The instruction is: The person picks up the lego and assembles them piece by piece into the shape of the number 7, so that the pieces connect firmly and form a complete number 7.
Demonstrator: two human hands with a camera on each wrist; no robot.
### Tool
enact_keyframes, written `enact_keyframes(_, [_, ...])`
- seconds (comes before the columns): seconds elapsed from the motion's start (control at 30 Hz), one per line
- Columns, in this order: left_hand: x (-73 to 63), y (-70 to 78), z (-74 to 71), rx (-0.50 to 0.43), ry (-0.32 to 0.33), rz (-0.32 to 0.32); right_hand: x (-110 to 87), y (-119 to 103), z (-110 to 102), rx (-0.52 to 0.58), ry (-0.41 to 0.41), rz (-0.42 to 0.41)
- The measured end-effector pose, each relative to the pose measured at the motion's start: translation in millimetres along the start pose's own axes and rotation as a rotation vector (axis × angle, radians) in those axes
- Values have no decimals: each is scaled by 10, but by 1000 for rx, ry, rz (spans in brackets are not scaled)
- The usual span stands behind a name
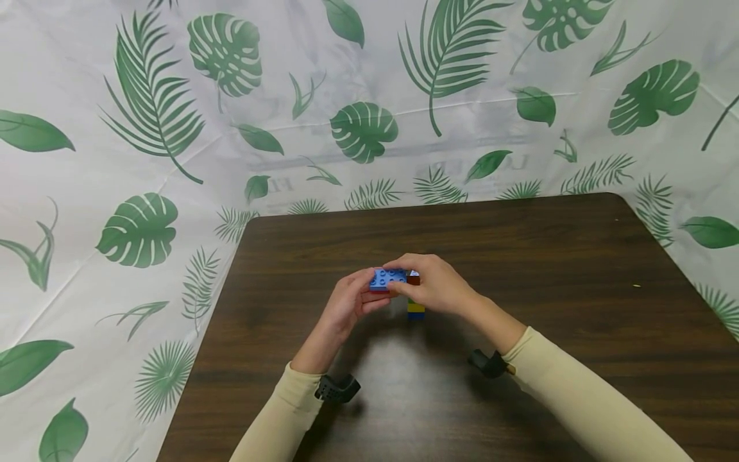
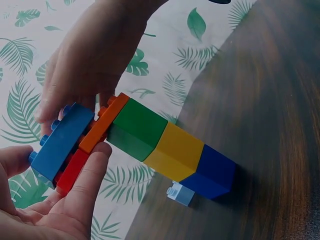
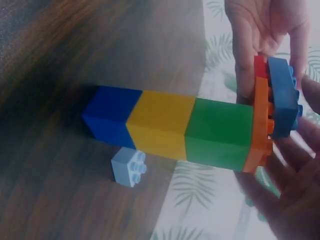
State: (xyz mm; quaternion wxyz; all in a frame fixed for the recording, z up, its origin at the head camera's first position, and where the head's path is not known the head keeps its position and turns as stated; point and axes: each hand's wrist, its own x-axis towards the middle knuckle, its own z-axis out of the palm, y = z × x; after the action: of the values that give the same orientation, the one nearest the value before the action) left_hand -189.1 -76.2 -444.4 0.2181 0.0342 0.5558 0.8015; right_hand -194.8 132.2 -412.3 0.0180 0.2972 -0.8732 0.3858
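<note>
A blue eight-stud toy brick [image 1: 381, 280] tops a stack of building bricks. My left hand [image 1: 345, 307] pinches it at its left end, with fingers beneath the red brick [image 2: 71, 169] under it. From the other side my right hand [image 1: 440, 281] grips the same blue brick, thumb in front and fingers behind. Beside the red brick lies an orange brick [image 2: 106, 122] at the same level. Below the orange one, a green block [image 3: 220, 132], a yellow block [image 3: 162, 122] and a dark blue block [image 3: 114, 116] form an upright column on the table.
A small pale blue brick [image 3: 127, 167] stands on the dark wooden table [image 1: 519, 256] close behind the column. White leaf-print sheeting [image 1: 369, 77] hangs beyond the table's far and left edges.
</note>
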Motion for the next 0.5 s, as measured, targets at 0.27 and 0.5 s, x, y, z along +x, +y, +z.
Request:
enact_keyframes(0.27, [18, 9, 12, 10, 35, -16, -6, 48, 53, 52, 33, 275])
enact_keyframes(0.5, [34, 17, 27, 10, 52, -21, 11, 112, 123, 214, -3, 326])
